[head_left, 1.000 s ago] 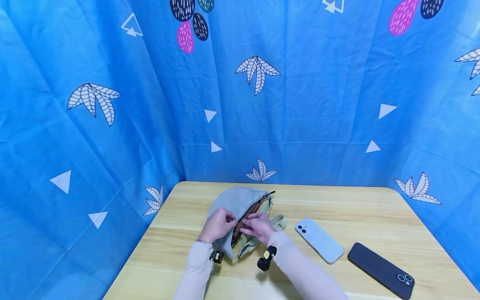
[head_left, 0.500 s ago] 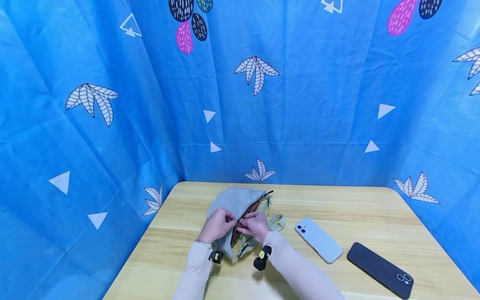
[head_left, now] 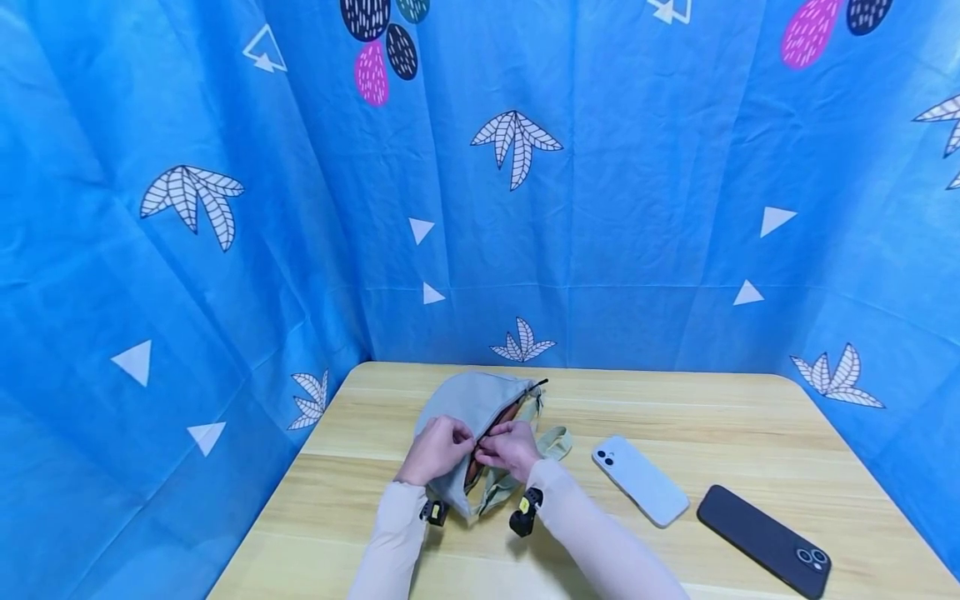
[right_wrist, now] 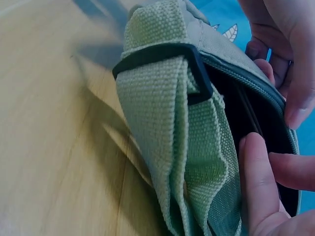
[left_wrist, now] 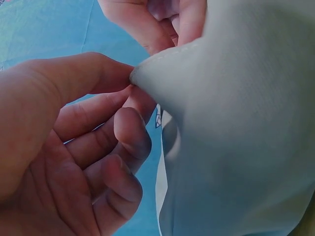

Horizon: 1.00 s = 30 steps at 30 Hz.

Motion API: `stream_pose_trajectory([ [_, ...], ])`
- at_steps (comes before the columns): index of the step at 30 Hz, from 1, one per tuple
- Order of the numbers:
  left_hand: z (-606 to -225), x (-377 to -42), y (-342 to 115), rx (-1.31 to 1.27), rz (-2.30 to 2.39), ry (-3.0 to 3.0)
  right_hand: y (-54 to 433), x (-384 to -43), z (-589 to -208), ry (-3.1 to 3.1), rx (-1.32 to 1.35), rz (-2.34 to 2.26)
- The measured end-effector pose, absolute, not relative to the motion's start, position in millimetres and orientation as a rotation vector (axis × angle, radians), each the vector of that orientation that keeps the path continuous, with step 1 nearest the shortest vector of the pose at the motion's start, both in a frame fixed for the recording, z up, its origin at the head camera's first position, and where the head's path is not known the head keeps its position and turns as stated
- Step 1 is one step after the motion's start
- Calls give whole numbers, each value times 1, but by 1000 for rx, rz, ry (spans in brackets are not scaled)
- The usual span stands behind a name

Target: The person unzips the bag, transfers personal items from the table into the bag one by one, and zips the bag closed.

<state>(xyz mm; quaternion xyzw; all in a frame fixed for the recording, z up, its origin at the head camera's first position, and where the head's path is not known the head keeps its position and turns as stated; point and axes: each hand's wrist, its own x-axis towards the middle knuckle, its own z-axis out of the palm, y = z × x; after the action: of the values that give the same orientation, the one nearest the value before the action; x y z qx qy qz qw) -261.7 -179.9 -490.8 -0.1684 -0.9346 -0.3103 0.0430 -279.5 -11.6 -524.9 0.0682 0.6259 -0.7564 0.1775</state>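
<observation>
Grey-green soft cloth bag (head_left: 459,402) lies on the pale wooden table (head_left: 322,517), probably light and floppy, best held by its zippered rim (right_wrist: 263,88). Left hand (head_left: 437,450) pinches that edge; right hand (head_left: 513,450) reaches inside, grip unclear.

In the right wrist view, shadow hides much inside the bag (right_wrist: 229,53) and the bottom edge crops its strap (right_wrist: 150,113).

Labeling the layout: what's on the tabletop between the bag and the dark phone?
The pale phone, lying flat on the tabletop between the bag and the dark phone. The head view shows it.
</observation>
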Motion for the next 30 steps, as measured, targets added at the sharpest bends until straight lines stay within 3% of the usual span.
stream_pose_trajectory([
  [13,-493,-258,-180,-470,-942,-2874,5,-276,-525,1753,127,-2146],
  [30,-488,-259,-181,-450,-931,-2874,101,-282,-477,2178,80,-1894],
])
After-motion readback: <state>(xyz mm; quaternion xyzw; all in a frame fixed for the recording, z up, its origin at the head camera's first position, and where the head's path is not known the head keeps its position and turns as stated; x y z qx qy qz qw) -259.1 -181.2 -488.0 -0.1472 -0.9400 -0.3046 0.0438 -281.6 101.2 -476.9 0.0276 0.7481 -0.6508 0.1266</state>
